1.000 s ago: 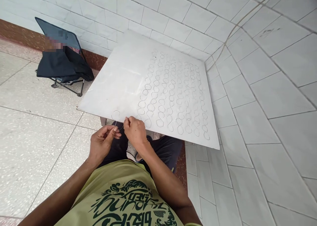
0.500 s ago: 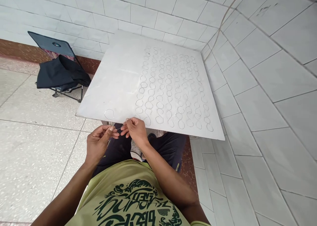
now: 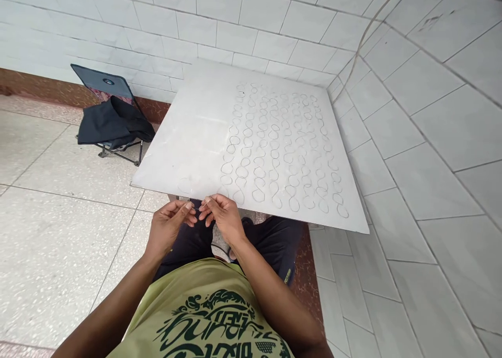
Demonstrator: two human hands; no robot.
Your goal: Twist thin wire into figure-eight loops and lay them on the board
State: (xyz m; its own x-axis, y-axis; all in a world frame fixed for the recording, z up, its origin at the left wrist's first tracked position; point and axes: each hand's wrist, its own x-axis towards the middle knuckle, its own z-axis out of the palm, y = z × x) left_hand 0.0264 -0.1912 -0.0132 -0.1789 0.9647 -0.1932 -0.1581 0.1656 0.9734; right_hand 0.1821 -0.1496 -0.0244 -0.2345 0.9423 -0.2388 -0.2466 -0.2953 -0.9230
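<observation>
My left hand (image 3: 169, 226) and my right hand (image 3: 224, 215) are pinched together just below the near edge of a white board (image 3: 196, 133). Between their fingertips runs a thin piece of wire (image 3: 197, 206), held by both hands. Rows of several bent wire loops (image 3: 282, 148) lie on the right half of the board. One faint single loop (image 3: 186, 184) lies near the board's front left corner, close to my hands. My green shirt and dark trousers fill the bottom of the view.
A folding chair (image 3: 105, 86) with dark cloth (image 3: 113, 123) on it stands on the speckled floor at the left by the wall. White tiled walls rise behind and to the right of the board. A thin cord (image 3: 363, 38) runs up the right wall.
My hands have stayed pinched on the wire, with the fingers drawn closer together. The view has shifted slightly, so the board and chair sit further right and lower.
</observation>
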